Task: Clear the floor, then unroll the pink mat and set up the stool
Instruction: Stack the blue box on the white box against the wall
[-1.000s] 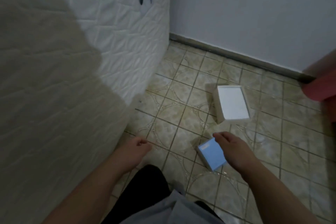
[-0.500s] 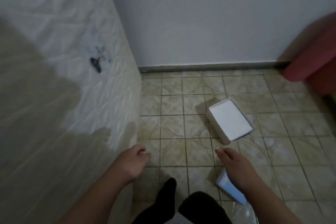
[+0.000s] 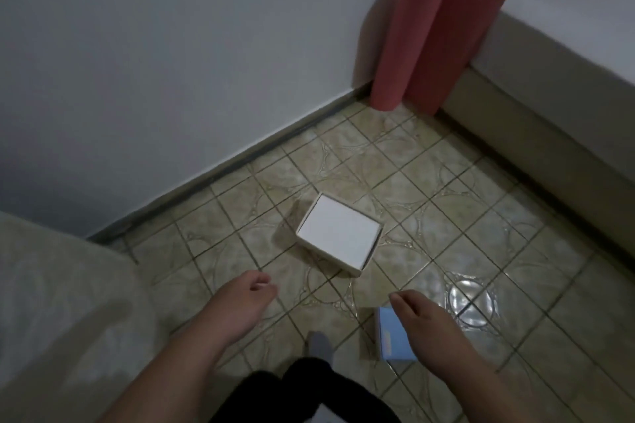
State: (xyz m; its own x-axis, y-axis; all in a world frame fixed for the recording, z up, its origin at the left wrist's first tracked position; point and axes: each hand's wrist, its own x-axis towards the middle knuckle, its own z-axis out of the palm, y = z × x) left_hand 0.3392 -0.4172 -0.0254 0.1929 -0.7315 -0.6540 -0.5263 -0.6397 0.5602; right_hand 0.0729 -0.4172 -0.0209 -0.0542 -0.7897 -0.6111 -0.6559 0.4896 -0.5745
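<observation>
- Two hands hovering above the floor (image 3: 508,251), neither holding anything: left hand (image 3: 240,302) with fingers (image 3: 259,283) loosely curled, right hand (image 3: 429,330) with fingers hanging relaxed.
- Blue box (image 3: 391,336) lying on tiles, partly under the right hand.
- White box (image 3: 338,233) sitting open-topped just beyond both hands.
- Pink mat (image 3: 405,41) standing rolled and upright in the far corner, leaning against the wall (image 3: 171,62) beside a bed (image 3: 567,45).

One head-worn view looks steeply down and forward from above the white box (image 3: 338,235) on the tiled floor, toward the wall corner beyond it.
</observation>
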